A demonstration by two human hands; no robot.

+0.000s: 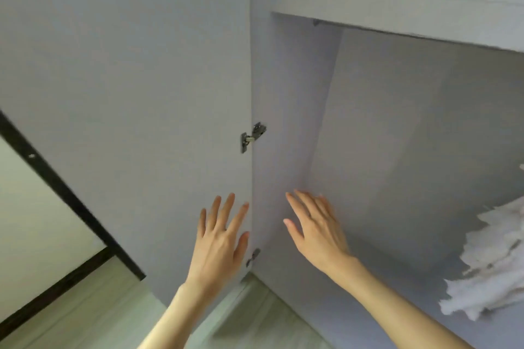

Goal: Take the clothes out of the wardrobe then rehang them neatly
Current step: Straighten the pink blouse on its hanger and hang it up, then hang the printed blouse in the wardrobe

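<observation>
A pale grey wardrobe (397,122) stands open in front of me, its door (127,79) swung out to the left. White, ragged-edged clothes (493,258) show at the right edge inside the compartment. My left hand (224,235) is held up with fingers straight and spread, in front of the door's hinge edge. My right hand (314,227) is open too, fingers straight, in front of the wardrobe's inner left wall. Neither hand holds anything.
A shelf (397,5) runs across the top of the compartment. Two metal hinges (252,136) join door and side panel. Pale wood floor (113,306) lies below, with a dark-framed panel (42,164) at the left.
</observation>
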